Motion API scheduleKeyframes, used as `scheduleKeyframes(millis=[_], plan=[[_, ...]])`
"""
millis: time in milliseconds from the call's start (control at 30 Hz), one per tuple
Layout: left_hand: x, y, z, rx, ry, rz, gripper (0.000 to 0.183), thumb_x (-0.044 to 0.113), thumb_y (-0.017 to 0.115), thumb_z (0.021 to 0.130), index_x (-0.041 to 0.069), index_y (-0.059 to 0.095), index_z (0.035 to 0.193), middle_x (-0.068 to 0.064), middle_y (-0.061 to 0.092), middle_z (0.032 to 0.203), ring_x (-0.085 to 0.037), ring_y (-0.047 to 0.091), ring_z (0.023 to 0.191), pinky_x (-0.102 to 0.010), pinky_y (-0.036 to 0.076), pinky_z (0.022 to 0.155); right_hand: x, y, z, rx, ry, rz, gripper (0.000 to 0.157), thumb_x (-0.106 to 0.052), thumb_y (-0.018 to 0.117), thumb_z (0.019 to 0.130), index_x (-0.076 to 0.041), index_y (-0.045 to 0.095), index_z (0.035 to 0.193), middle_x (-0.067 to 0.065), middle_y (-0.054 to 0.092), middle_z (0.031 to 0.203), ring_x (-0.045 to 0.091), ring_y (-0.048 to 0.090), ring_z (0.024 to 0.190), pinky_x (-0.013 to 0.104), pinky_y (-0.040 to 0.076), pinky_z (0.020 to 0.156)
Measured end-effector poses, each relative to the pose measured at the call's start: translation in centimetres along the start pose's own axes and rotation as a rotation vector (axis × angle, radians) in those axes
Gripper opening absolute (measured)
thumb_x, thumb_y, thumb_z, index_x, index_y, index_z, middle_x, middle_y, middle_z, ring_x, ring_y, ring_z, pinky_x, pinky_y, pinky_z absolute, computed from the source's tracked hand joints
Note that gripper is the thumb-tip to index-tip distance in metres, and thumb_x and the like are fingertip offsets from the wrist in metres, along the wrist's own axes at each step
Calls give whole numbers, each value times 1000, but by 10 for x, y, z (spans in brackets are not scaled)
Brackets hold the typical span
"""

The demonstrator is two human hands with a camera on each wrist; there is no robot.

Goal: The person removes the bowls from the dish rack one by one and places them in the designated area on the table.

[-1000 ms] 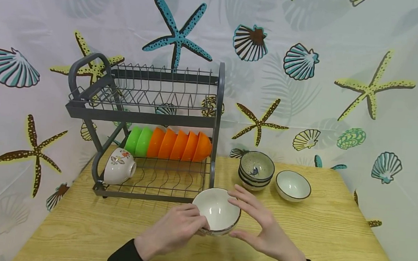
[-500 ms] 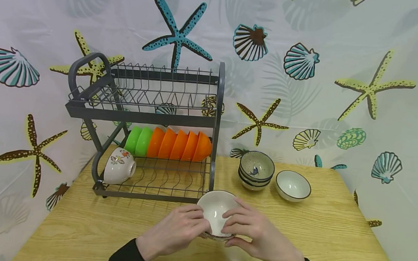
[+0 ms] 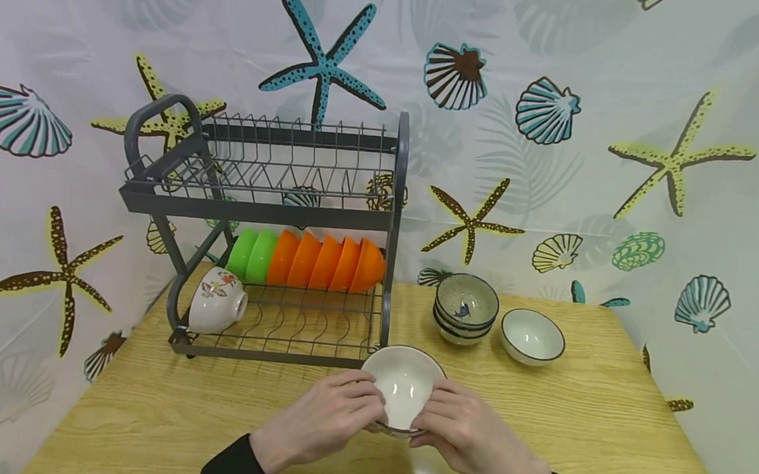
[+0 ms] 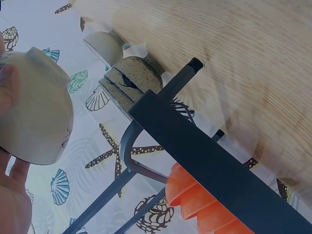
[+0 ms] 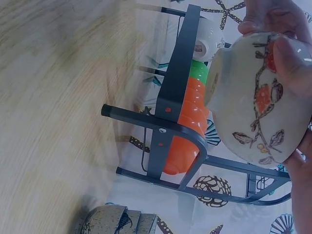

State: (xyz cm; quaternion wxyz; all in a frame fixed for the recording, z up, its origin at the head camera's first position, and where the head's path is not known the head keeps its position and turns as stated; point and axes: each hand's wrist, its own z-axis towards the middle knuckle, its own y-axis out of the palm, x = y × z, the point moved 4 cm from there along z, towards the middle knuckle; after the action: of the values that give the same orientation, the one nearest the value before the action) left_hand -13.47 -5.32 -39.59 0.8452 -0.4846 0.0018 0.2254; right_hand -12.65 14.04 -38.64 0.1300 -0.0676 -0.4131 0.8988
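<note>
Both hands hold one white bowl [image 3: 402,385] with a dark rim, tilted so its inside faces the head camera. My left hand [image 3: 330,413] grips the left side, fingers over the rim. On the right side my right hand [image 3: 458,433] grips it in the same way. In the right wrist view the outside of the bowl [image 5: 263,102] carries a branch pattern with orange flowers. A similar white bowl [image 3: 212,306] with a flower print stands on its side at the left end of the rack's lower shelf.
The dark two-tier dish rack [image 3: 262,214] stands behind the hands. Several orange bowls [image 3: 325,262] and green bowls [image 3: 249,256] line its lower shelf. To the right are a stack of speckled bowls [image 3: 466,305] and a white bowl [image 3: 532,338] on the wooden table [image 3: 579,412].
My right hand has come in from beside the bowl and taken hold of its right rim. The bowl, with the left hand on it, has shifted slightly right and down.
</note>
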Motion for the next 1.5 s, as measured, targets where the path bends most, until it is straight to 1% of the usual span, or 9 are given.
scheduleKeyframes(millis=[167, 300, 400, 533, 800, 1067, 1167, 1367, 1500], plan=[[0, 2, -1, 28, -27, -12, 10, 26, 70, 92, 21, 63, 97, 14, 73, 101, -5, 66, 109, -25, 49, 109, 0, 0, -4, 41, -34, -52, 20, -31, 63, 98, -17, 67, 84, -13, 67, 77, 3, 60, 73, 25, 52, 79], [-4, 4, -3, 21, -90, -22, 42, 28, 84, 82, 20, 63, 117, 8, 67, 130, -13, 58, 131, -30, 46, 113, 3, -2, -12, 70, -28, -86, 25, -31, 58, 101, -16, 67, 83, -12, 67, 77, 4, 61, 73, 27, 52, 79], [-9, 4, -8, 6, -143, -42, 65, 28, 88, 77, 17, 57, 134, 0, 54, 150, -20, 48, 142, -35, 44, 115, 7, -5, -20, 63, 26, -90, 28, -34, 56, 102, -16, 66, 82, -13, 66, 77, 4, 62, 73, 26, 52, 78], [-13, 7, -16, -16, -186, -80, 75, 28, 86, 78, 15, 50, 144, -5, 45, 158, -24, 42, 147, -41, 43, 117, 16, -10, -32, 58, 107, -105, 32, -37, 54, 102, -17, 67, 81, -13, 66, 75, 3, 59, 71, 24, 50, 75], [-16, 17, -31, -80, -247, -115, 79, 24, 84, 81, 15, 45, 149, -5, 40, 162, -25, 41, 148, -44, 42, 117, 38, -24, -56, 88, 198, -177, 39, -39, 49, 104, -16, 69, 80, -12, 67, 74, 4, 54, 65, 22, 46, 73], [-14, 27, -44, -138, -282, -90, 63, 28, 77, 88, 14, 51, 144, -8, 44, 158, -27, 43, 146, -45, 44, 116, 60, -41, -74, 129, 287, -296, 43, -45, 46, 102, -16, 70, 80, -9, 69, 73, 5, 58, 64, 23, 49, 72], [-13, 31, -49, -153, -302, -97, 62, 27, 76, 89, 15, 50, 144, -7, 44, 159, -26, 43, 147, -45, 43, 116, 69, -46, -80, 138, 322, -331, 46, -47, 45, 102, -16, 69, 79, -8, 69, 71, 8, 61, 65, 24, 50, 70], [-11, 36, -58, -154, -310, -90, 62, 28, 75, 89, 14, 50, 144, -8, 45, 158, -27, 43, 146, -45, 43, 117, 86, -54, -91, 177, 359, -386, 50, -48, 43, 102, -14, 71, 79, -5, 70, 69, 13, 64, 65, 25, 50, 69], [-9, 38, -61, -142, -314, -90, 63, 26, 76, 89, 12, 50, 144, -8, 45, 158, -27, 44, 146, -45, 42, 117, 97, -57, -99, 197, 389, -408, 53, -49, 44, 101, -10, 73, 80, 1, 73, 71, 17, 66, 64, 33, 54, 66]])
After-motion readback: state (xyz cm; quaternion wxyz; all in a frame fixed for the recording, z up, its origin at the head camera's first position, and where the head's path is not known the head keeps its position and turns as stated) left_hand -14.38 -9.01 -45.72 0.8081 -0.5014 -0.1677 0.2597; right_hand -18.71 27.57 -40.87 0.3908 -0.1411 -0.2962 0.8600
